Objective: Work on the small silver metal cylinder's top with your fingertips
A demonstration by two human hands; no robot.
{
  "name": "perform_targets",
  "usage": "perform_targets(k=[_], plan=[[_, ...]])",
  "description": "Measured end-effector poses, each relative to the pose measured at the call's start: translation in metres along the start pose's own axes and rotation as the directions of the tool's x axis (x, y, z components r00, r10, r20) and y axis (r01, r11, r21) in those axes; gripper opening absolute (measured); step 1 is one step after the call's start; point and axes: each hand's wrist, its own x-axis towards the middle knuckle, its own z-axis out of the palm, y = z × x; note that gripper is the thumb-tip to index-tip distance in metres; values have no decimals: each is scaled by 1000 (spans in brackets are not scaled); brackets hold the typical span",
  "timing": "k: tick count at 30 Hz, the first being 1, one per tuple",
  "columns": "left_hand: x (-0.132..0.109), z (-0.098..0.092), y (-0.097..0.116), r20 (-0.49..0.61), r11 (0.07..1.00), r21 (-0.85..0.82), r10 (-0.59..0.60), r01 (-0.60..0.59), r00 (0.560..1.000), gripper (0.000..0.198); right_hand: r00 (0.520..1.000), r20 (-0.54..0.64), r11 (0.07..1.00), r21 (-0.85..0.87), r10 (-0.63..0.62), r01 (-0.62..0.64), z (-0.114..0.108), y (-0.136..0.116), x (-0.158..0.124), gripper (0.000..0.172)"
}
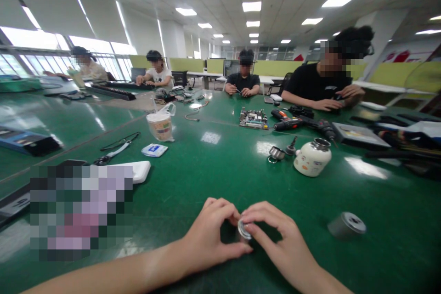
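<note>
Low on the green table point(213, 179), my left hand point(210, 239) and my right hand point(279, 243) meet around a small round metal part point(244, 229). The fingers of both hands are curled and pinch it from either side. A grey metal cylinder cap point(346, 225) lies on its side to the right of my right hand. Further back stands a white bottle point(312, 158) tilted on the table, with small metal fittings point(280, 151) next to it.
A white flat box point(139, 171) and a blurred patch lie at the left. A plastic-wrapped cup point(161, 124), a circuit board point(254, 118), a power drill point(303, 124) and a grey tray point(358, 134) sit further back. Several people sit around the far edge.
</note>
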Motion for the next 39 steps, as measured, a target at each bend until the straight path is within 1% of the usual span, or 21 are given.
perform_targets(k=[3,5,8,10,13,18,21,24,27,31,34,37,39], plan=[[0,0,1,-16,1000,-1,0,0,1000,35,999,-15,999,-39,-32,31,2,2,-3,15],[0,1,2,-24,1000,2,-4,4,1000,34,997,-33,994,-76,-76,73,3,3,-4,19],[0,2,2,-32,1000,12,1,-1,999,33,984,-32,981,-87,-178,175,4,5,-6,32],[-1,3,1,-37,1000,16,10,-10,999,34,975,-27,973,-72,-220,218,4,5,-7,38],[-2,3,-1,-30,1000,10,7,-6,1000,34,968,-66,969,-69,-243,238,4,6,-8,36],[-1,2,1,-19,1000,-9,1,-1,1000,33,940,-213,963,-96,-266,251,5,5,-8,24],[0,1,2,-21,1000,-8,-4,4,1000,32,929,-258,963,-122,-265,241,5,5,-9,23],[0,0,3,-15,1000,0,0,0,1000,31,946,-216,967,-130,-242,218,4,5,-10,22],[0,0,4,-18,1000,3,18,-17,1000,31,963,-175,977,-101,-204,189,5,3,-10,20],[-1,-1,5,-5,999,9,34,-34,999,33,967,-244,997,-6,-71,72,6,2,-8,14],[-1,-1,4,6,1000,6,12,-12,1000,35,956,-292,998,61,32,-15,3,8,-3,10],[-1,0,3,0,1000,4,-9,9,1000,37,929,-347,992,42,129,-123,-6,21,4,11],[-1,0,3,-2,1000,6,-10,10,1000,37,936,-307,981,-31,172,-190,-13,32,7,13]])
